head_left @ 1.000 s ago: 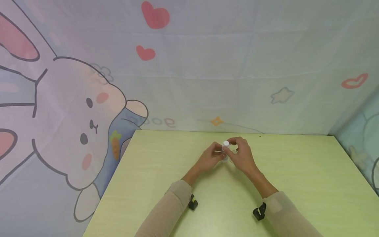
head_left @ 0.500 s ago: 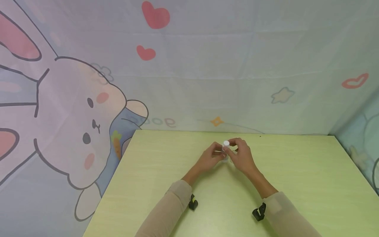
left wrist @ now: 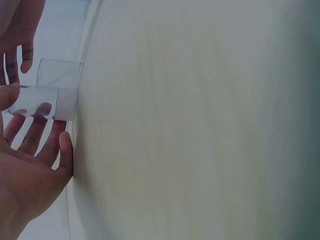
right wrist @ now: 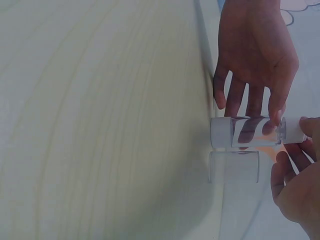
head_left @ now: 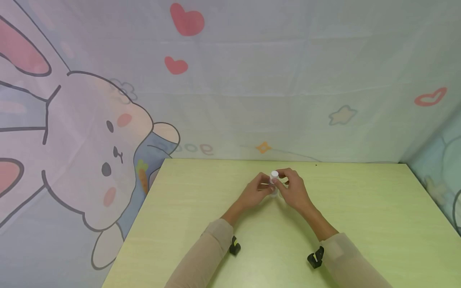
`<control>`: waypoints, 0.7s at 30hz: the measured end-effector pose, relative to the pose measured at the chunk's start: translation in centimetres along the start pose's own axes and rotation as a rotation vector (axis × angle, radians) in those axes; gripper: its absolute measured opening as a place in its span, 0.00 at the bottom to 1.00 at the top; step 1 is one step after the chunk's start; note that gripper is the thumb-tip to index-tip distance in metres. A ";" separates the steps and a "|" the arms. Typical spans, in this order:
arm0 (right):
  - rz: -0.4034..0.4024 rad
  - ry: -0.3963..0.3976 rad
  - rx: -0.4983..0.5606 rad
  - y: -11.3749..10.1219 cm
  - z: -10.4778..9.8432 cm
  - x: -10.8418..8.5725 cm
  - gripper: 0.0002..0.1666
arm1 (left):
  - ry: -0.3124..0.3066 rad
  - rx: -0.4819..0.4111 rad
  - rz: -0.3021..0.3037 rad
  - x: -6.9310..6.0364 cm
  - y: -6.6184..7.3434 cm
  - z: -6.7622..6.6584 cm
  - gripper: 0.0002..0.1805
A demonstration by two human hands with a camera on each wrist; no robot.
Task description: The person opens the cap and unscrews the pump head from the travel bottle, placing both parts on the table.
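Note:
A small clear bottle [right wrist: 256, 133] with a white base stands upright on the table. My left hand [head_left: 254, 195] grips its body, with the thumb on one side and fingers on the other. At the top, my right hand [head_left: 296, 192] pinches the white cap [head_left: 275, 174] between thumb and fingers. Beside the bottle stands a clear open cylinder [right wrist: 235, 167], like a small cup or cover, apart from both hands. The left wrist view also shows this clear cylinder [left wrist: 59, 73]; the cap is out of frame there.
The pale yellow-green table [head_left: 201, 188] ends at a hanging cloth backdrop [head_left: 245, 88] printed with a rabbit, hearts and stars. Black wrist mounts [head_left: 235, 246] sit by the sleeve cuffs. A second cloth [head_left: 441, 176] hangs at the right side.
The right hand's fingers have shifted very slightly at the cap. The left hand and the bottle stay in place.

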State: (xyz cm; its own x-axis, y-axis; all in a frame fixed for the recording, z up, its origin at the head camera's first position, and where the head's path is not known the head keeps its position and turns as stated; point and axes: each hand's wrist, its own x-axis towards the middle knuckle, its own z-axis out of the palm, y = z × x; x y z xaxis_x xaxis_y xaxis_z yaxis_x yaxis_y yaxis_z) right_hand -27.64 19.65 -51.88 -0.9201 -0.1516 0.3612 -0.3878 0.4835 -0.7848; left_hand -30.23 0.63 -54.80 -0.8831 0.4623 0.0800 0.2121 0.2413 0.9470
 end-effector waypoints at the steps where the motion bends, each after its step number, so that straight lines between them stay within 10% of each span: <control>1: 0.001 -0.001 -0.001 0.0 0.0 0.0 0.19 | 0.001 -0.001 0.002 -0.2 0.4 0.0 0.15; 21: -0.025 -0.018 -0.034 -0.2 -0.3 0.0 0.17 | -0.011 0.001 0.009 0.1 -0.2 -0.2 0.15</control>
State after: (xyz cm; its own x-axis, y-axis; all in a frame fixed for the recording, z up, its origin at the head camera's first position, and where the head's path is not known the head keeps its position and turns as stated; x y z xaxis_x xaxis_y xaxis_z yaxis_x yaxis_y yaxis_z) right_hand -27.58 19.78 -51.60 -0.9113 -0.1795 0.3705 -0.4084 0.5088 -0.7579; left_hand -30.43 0.48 -54.95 -0.8763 0.4742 0.0849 0.2206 0.2383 0.9458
